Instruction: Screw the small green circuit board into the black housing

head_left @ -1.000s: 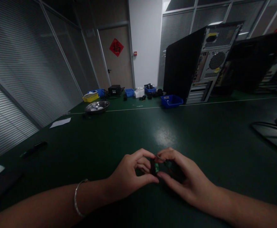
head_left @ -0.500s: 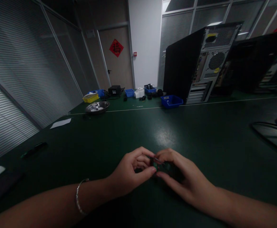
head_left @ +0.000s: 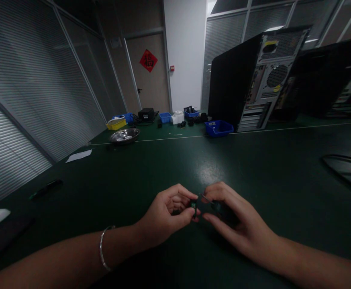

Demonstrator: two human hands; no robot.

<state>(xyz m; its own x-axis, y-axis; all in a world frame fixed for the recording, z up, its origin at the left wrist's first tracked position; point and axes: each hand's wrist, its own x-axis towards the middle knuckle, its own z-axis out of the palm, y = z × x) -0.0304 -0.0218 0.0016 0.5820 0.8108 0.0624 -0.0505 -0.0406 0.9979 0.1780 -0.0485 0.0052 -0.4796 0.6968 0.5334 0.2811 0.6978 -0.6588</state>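
Lower centre of frame: left hand (head_left: 163, 218) and right hand (head_left: 238, 226) meeting over a small dark part (head_left: 204, 208), each pinching one end between thumb and forefinger, just above the green table (head_left: 254, 160). Upper right: computer tower (head_left: 254, 80); blue bin (head_left: 218, 128) beside it.

matt green table mat (head_left: 169, 160), shiny metal bowl (head_left: 124, 135)
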